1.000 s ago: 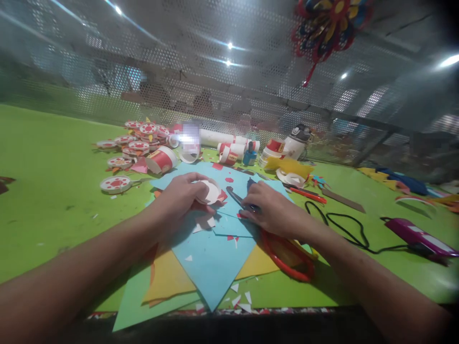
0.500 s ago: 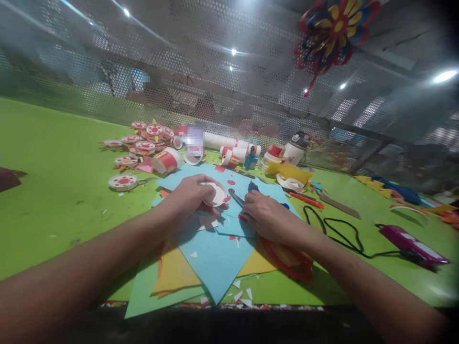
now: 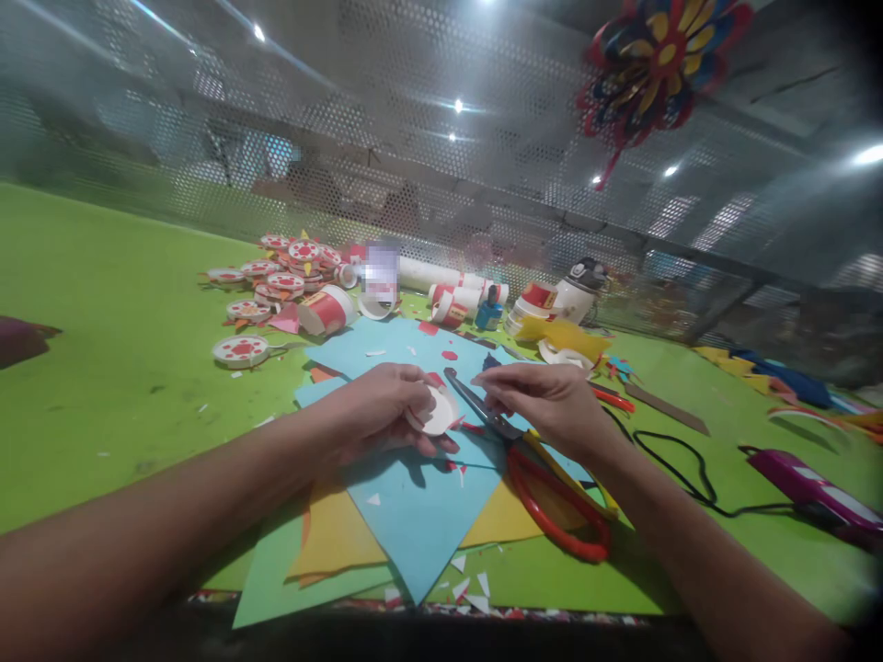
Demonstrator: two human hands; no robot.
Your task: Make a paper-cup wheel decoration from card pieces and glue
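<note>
My left hand [image 3: 390, 409] is closed round a round white paper disc [image 3: 440, 411], its thumb pressed on the face and its fingers underneath. Red bits show at the disc's edge. My right hand [image 3: 548, 400] is over the scissors, thumb and fingers drawn together; anything between them is too small to make out. Those scissors [image 3: 558, 515], with red handles and dark blades, lie on light blue paper sheets [image 3: 407, 524]. Red scraps [image 3: 450, 356] and white snippets are scattered on the sheets. A dark blue thing [image 3: 491, 361] sits just behind my right fingertips.
White discs with red dots [image 3: 241, 349] are piled at the back left. Red-and-white paper cups [image 3: 327, 311], a blue bottle [image 3: 489, 313] and a white roll [image 3: 441, 273] stand or lie along the back. A purple corded tool [image 3: 814, 483] lies at the right.
My right hand has lifted off the paper near the scissors, uncovering more of them. My left hand, with the white disc, has shifted right and nearer to me. The view has tilted slightly.
</note>
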